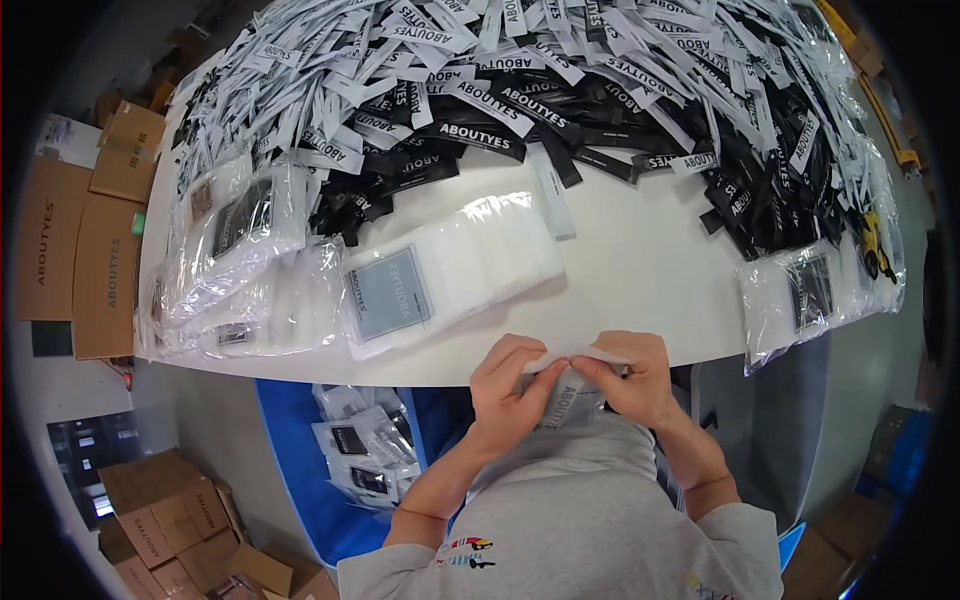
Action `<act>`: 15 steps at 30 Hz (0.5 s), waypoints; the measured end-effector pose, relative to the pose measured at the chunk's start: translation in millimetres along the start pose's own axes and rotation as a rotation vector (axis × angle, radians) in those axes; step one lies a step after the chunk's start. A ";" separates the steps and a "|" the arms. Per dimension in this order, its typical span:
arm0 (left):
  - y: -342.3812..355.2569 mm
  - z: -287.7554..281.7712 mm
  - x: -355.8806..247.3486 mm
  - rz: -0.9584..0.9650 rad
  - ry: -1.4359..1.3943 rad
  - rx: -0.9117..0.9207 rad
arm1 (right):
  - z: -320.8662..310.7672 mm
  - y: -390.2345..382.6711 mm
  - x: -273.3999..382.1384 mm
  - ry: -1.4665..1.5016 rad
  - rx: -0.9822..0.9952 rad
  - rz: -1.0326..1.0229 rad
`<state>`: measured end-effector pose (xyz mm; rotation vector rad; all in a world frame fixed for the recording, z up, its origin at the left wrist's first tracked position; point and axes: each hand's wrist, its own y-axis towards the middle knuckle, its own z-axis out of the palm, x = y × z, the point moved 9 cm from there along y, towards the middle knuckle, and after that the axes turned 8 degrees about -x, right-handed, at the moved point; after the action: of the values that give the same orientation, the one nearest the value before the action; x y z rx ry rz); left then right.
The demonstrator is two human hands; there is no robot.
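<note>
Head view, lower centre: the left hand (508,385) and right hand (632,378) pinch together on one small clear packet (572,392) at the table (640,280) edge. Left of centre, filled bags (450,270) lie finished. Across the top, a huge heap of black and white strips (560,90) remains, so I judge most work is left.

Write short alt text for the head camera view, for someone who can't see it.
Two bare hands, left hand and right hand, pinch a small clear packet at the near edge of a white table. A heap of black and white strips covers the far side, with clear bags at left.
</note>
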<state>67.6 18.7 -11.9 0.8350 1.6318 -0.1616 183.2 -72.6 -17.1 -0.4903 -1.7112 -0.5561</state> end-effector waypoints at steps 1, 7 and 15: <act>2.4 -0.9 -0.5 0.001 -0.002 -0.004 | -1.5 0.7 0.6 -0.003 0.002 -0.002; -5.7 -5.7 24.6 -0.286 -0.199 0.431 | -1.8 3.2 -9.7 0.037 0.152 0.149; -55.8 -156.3 70.4 -0.682 0.122 0.146 | -32.7 110.1 -0.9 -0.438 -0.071 -0.033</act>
<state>-91.7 91.7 -54.5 0.3675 1.9879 -0.7246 274.5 -4.7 -1.1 -0.6718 -2.1238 -0.5623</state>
